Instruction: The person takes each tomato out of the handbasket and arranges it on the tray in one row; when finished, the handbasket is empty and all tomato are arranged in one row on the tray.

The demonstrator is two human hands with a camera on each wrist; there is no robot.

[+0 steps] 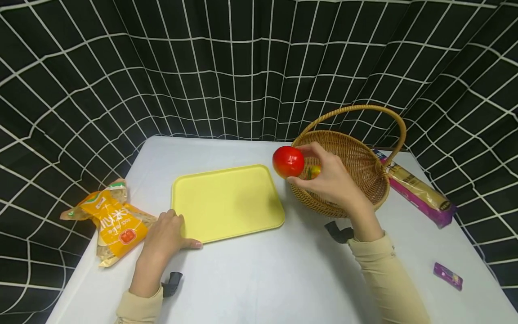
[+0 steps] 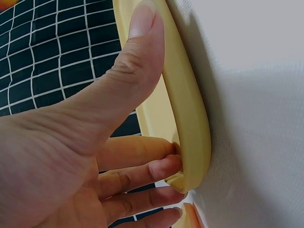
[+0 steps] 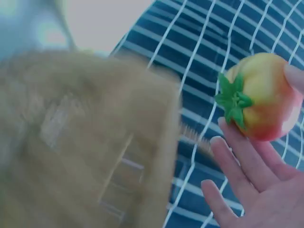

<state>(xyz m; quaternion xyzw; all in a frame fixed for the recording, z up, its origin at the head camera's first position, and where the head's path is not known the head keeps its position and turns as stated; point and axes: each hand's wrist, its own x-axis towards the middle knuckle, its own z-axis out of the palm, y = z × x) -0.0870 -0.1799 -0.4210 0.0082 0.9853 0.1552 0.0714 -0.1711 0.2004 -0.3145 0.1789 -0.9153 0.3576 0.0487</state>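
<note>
A red tomato, yellowish around its green leafy top in the right wrist view, is pinched between the thumb and fingers of my right hand. That hand is raised over the left side of a wicker basket with a tall arched handle. Inside the basket, a yellow-and-green item shows partly behind the hand. My left hand holds the near left corner of a yellow tray, its thumb along the front rim and its fingers at the left side. Nothing lies on the tray.
An orange-and-clear snack bag lies left of the tray, close to the left hand. Right of the basket is a long purple-and-gold package. A small purple packet lies near the right edge. Dark grid-patterned cloth surrounds the white table.
</note>
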